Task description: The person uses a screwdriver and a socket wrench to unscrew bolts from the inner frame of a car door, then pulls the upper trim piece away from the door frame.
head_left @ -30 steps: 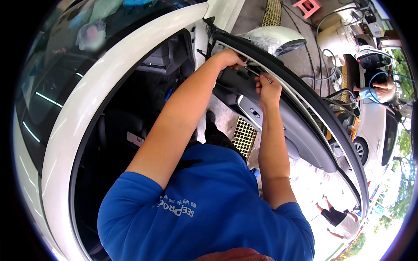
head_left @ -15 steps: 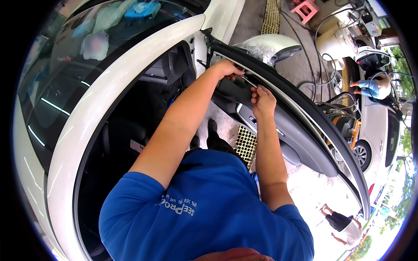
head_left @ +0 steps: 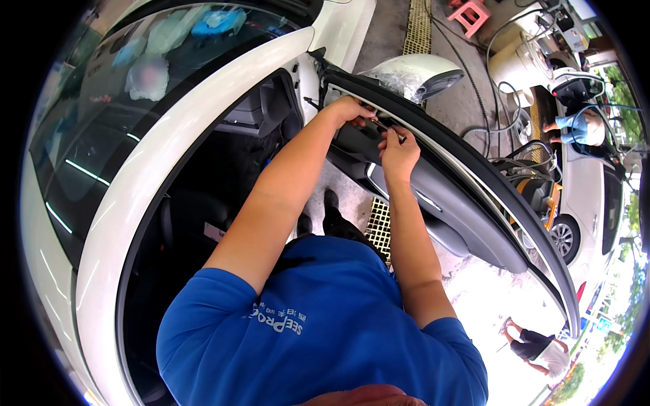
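A car door (head_left: 467, 227) with a dark inner panel stands open in front of me. My left hand (head_left: 350, 110) is at the door's upper front corner, fingers pinched against the inner window edge; what they grip is too small to make out. Just to its right, my right hand (head_left: 401, 152) is closed round a thin, dark, stick-like piece (head_left: 402, 139) whose kind I cannot tell. Its end points toward the left fingertips. Beyond the door edge, the white side mirror (head_left: 443, 84) has crumpled clear film (head_left: 396, 82) over part of it.
The white car's roof edge (head_left: 101, 227) and dark cabin lie on my left. Floor grating (head_left: 380, 227) is by my feet. Hoses, a beige bucket (head_left: 518, 62) and a pink stool (head_left: 470, 15) stand beyond the door. Two people are farther right, near another white car (head_left: 588, 196).
My right hand has moved left and slightly up, closer to my left hand. The thin piece stretching between them shows less of its length. My left hand stays nearly in place.
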Tool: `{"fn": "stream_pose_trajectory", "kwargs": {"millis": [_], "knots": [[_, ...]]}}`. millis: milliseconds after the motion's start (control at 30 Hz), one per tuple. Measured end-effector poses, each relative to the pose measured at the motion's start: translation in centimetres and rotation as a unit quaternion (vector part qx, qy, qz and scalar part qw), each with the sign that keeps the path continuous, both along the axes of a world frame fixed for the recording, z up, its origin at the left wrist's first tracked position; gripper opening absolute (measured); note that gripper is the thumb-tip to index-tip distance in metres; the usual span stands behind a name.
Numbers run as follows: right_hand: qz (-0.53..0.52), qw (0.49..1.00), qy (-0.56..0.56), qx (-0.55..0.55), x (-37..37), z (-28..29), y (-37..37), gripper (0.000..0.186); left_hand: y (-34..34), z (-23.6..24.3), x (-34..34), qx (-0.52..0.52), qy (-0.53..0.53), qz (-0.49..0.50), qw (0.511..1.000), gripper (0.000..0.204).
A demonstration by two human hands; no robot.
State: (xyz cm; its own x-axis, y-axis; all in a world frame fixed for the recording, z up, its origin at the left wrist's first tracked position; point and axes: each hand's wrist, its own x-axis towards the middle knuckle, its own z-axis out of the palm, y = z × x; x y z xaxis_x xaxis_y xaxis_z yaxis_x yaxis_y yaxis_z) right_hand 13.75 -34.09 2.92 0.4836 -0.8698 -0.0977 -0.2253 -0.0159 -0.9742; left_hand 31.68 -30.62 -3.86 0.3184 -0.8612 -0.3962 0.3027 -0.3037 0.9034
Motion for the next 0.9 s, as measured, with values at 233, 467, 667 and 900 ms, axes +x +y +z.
{"fn": "stream_pose_trajectory", "kwargs": {"millis": [233, 467, 667, 900], "knots": [[0.098, 0.933, 0.044, -0.344, 1.2, 0.9, 1.0, 0.014, 0.2, -0.8, 0.1, -0.010, 0.011, 0.008, 1.000, 0.010], [0.137, 0.876, 0.182, -0.425, 2.2, 0.3, -0.2, 0.012, -1.3, -1.6, -1.2, -0.043, -0.022, 0.019, 0.999, 0.032], [0.245, 0.779, 0.274, -0.508, 8.6, 0.9, 2.0, 0.017, -2.6, -7.1, 1.1, -0.111, -0.025, 0.000, 0.993, 0.029], [0.310, 0.781, 0.287, -0.461, 9.1, 2.4, 1.3, 0.021, -2.9, -5.1, 0.1, -0.080, 0.005, 0.006, 0.997, 0.028]]}}
